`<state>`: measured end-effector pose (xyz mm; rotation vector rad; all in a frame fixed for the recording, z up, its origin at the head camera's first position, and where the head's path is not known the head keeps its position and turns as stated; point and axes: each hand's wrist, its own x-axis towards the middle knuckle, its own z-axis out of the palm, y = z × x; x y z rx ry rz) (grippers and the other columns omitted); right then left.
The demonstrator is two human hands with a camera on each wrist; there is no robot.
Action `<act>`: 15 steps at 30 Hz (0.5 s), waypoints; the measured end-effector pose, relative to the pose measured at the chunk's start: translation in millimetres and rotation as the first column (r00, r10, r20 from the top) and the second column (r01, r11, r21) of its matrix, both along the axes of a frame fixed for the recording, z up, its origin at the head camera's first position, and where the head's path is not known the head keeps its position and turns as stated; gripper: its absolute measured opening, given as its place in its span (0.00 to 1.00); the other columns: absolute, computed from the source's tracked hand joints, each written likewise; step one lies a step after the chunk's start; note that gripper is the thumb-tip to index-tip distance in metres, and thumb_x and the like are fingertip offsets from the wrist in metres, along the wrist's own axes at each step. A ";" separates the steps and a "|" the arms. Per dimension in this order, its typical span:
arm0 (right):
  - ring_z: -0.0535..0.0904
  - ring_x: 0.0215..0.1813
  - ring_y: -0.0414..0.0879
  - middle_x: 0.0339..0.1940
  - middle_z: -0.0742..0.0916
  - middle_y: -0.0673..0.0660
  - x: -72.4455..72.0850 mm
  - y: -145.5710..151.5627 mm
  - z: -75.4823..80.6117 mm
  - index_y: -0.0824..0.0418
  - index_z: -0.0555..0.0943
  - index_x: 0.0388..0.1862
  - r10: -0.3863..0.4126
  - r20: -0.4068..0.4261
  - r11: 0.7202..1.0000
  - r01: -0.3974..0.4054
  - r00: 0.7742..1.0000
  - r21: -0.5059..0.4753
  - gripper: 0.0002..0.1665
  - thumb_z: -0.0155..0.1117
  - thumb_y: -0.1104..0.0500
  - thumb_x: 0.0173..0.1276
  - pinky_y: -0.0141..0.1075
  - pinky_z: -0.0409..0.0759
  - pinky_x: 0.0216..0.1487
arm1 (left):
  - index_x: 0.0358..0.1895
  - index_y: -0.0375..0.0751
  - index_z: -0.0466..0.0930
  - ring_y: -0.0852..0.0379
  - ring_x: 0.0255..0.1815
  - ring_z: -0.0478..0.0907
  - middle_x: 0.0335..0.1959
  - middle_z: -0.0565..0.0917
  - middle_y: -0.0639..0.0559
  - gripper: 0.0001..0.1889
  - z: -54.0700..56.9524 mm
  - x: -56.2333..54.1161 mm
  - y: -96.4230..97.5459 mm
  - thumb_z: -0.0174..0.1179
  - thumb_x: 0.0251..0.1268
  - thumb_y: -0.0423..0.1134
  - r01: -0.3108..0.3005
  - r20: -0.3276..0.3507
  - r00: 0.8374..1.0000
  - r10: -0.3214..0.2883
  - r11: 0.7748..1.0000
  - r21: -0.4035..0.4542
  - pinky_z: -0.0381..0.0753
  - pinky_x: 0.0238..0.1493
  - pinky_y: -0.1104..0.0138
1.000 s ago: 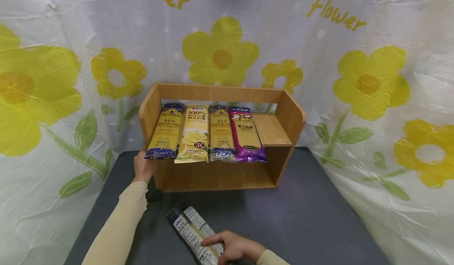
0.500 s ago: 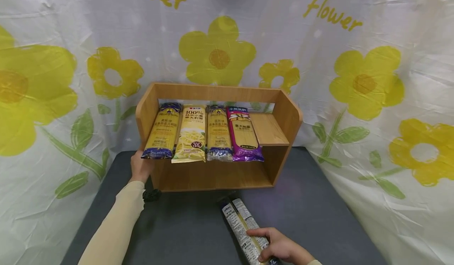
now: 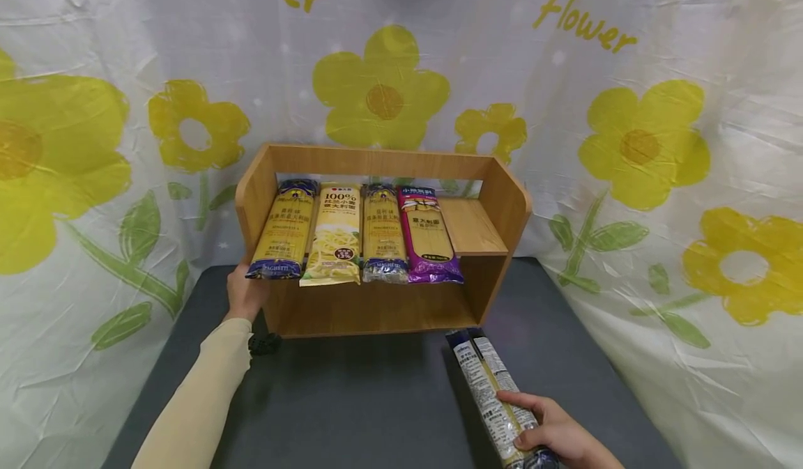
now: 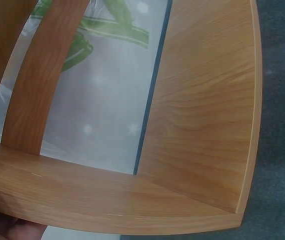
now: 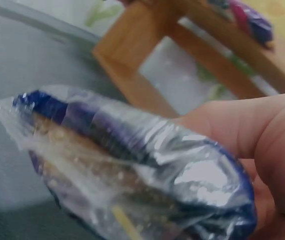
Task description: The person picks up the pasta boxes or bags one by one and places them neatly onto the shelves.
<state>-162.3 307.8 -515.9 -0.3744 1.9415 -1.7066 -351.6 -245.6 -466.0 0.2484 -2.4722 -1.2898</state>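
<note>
My right hand (image 3: 558, 431) grips the lower end of a spaghetti pack (image 3: 488, 378) whose printed back faces up, tilted over the table at the right front. In the right wrist view the clear, crinkled wrapper end of the pack (image 5: 147, 170) fills the foreground, with the thumb along its side. My left hand (image 3: 245, 293) holds the left side panel of a wooden shelf (image 3: 376, 319); only fingertips (image 4: 25, 231) show at the panel's edge in the left wrist view. Several pasta packs lie side by side on the upper board, among them a purple-edged pack (image 3: 429, 239) at the right.
Bare upper board (image 3: 473, 226) shows right of the purple-edged pack. Below it is the lower compartment. A dark scrunched item (image 3: 265, 344) sits by the left wrist. A flower-print curtain (image 3: 546, 72) hangs around the grey table (image 3: 351, 406).
My right hand has carried the spaghetti pack rightward across the front of the table, from left of centre to the right. The left hand stays on the shelf's side panel.
</note>
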 end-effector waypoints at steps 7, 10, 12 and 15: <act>0.82 0.49 0.34 0.66 0.77 0.32 9.0 20.3 32.4 0.51 0.72 0.75 0.006 0.018 0.992 -0.004 1.000 -0.122 0.38 0.57 0.71 0.67 0.30 0.81 0.52 | 0.67 0.28 0.70 0.43 0.32 0.76 0.40 0.82 0.29 0.27 0.4 -0.6 0.0 0.42 0.81 0.48 -0.006 -0.010 1.000 0.006 1.000 -0.016 0.69 0.27 0.63; 0.82 0.48 0.34 0.68 0.76 0.31 12.9 24.2 51.1 0.45 0.72 0.75 0.019 0.009 0.988 -0.017 1.000 -0.152 0.38 0.53 0.72 0.70 0.30 0.80 0.53 | 0.69 0.29 0.70 0.43 0.33 0.76 0.42 0.82 0.29 0.28 -0.4 -0.7 -0.4 0.41 0.81 0.49 0.002 -0.006 1.000 -0.002 1.000 0.006 0.70 0.28 0.63; 0.82 0.50 0.34 0.69 0.76 0.33 15.2 26.6 65.4 0.45 0.71 0.76 0.036 0.015 0.983 -0.033 0.999 -0.180 0.38 0.50 0.73 0.72 0.30 0.80 0.55 | 0.69 0.30 0.69 0.43 0.34 0.76 0.42 0.82 0.29 0.28 -0.7 -0.9 -0.9 0.41 0.81 0.50 0.005 -0.005 1.000 -0.005 1.000 0.009 0.70 0.28 0.62; 0.83 0.56 0.37 0.70 0.78 0.39 17.3 30.0 88.2 0.45 0.69 0.77 0.075 0.020 0.968 -0.068 0.997 -0.240 0.39 0.46 0.74 0.73 0.33 0.82 0.56 | 0.69 0.29 0.69 0.43 0.32 0.76 0.41 0.82 0.30 0.28 -0.5 -1.3 -1.2 0.40 0.82 0.50 0.010 -0.009 1.000 -0.009 1.000 0.001 0.70 0.27 0.62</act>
